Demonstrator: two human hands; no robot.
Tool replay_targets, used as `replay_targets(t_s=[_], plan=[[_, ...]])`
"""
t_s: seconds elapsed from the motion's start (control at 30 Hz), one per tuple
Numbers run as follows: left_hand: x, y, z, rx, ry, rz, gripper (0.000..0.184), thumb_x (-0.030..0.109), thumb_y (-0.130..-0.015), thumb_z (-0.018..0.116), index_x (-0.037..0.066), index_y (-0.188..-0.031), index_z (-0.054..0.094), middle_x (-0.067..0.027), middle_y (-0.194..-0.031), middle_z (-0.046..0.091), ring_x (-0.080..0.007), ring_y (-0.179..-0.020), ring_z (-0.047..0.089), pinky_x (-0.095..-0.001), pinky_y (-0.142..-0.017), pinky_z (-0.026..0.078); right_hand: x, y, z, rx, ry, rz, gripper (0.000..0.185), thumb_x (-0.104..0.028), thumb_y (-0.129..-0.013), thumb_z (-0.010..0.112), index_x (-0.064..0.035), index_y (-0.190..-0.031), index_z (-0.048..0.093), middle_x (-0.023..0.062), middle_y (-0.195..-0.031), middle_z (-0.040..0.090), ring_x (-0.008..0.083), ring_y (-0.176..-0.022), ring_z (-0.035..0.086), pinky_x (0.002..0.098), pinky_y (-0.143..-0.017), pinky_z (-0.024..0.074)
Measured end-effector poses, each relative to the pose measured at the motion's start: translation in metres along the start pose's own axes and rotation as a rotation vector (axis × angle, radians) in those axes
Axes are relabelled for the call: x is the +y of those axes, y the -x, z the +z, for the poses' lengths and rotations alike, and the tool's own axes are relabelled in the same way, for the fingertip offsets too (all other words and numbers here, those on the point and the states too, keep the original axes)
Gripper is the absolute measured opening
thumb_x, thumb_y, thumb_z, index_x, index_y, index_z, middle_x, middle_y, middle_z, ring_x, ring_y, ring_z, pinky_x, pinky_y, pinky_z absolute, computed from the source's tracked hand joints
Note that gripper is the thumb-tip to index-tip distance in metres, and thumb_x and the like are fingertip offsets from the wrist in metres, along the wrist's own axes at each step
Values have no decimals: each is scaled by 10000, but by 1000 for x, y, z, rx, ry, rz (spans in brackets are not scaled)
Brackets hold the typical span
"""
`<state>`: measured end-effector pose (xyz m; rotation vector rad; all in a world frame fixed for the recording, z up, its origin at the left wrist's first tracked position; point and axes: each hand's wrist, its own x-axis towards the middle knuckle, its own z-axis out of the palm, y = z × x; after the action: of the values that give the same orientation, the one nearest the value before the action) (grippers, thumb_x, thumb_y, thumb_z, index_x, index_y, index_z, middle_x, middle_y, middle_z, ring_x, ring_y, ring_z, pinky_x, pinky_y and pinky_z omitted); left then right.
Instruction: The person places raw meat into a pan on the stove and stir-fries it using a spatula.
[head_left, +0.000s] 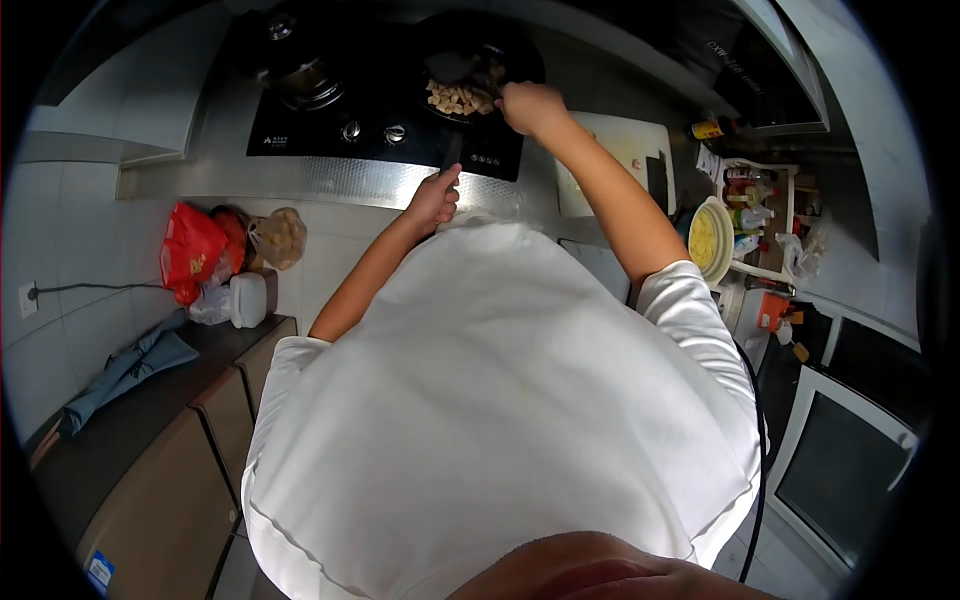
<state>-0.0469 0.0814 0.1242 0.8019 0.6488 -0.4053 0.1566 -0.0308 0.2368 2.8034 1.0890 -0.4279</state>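
Observation:
A dark frying pan [525, 65] rests on the black gas stove, with pale, browned diced pieces of food [460, 98] in it. My left hand [434, 200] is closed around the pan's handle [453, 150] at the stove's front edge. Over the pan's right side, my right hand [532, 106] grips the handle of a dark spatula [450, 68], whose broad head lies above the food. The shaft of the spatula is hard to make out against the dark pan.
Left on the stove [290, 138] stands a lidded pot [300, 80]. A white cutting board [600, 135] with a dark-bladed knife or cleaver [656, 178] lies to the right, near a bowl of yellow pieces [710, 240] and a bottle rack [760, 215]. Bags [195, 250] sit on the left counter.

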Motion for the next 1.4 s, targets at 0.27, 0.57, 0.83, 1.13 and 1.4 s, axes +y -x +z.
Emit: replay_targets(t_s=[0.27,0.57,0.83,1.13,1.4], plan=[[-1,-2,-1,14,-13,-4,347,446,-967,611,142,-895,460,76,-594,332,-38,-443,217,-215,-387,152,-8,2,38,17,21,-79,259,-218,-909,567,-18,-924,730,184,-988,722,346,-917,706,442,-778,568],[-1,-4,-3,-10,6,-11,342,443,-965,616,143,-899,465,73,-600,349,-34,-443,222,-211,-384,148,-7,3,34,-114,38,-74,283,-95,-910,497,-16,-1056,726,189,-1112,707,329,-1014,701,419,-831,574],[-1,-4,-3,-16,10,-5,347,447,-962,621,144,-902,463,68,-607,358,-33,-443,228,-211,-378,151,14,8,30,-18,-79,3,283,-276,-955,564,-48,-1026,715,189,-1020,712,365,-971,677,465,-844,545],[-3,-8,-6,-19,7,-3,353,452,-954,629,147,-902,461,72,-606,342,-31,-445,215,-210,-380,142,15,54,23,-5,-68,-37,260,-286,-974,537,-98,-1080,682,177,-958,712,363,-925,682,477,-794,546],[-2,-9,-8,-14,-3,-6,355,455,-952,632,146,-899,466,74,-603,340,-32,-441,210,-213,-383,146,21,45,35,8,-37,-77,224,-241,-957,543,-85,-1057,669,167,-943,713,358,-899,688,482,-746,543]])
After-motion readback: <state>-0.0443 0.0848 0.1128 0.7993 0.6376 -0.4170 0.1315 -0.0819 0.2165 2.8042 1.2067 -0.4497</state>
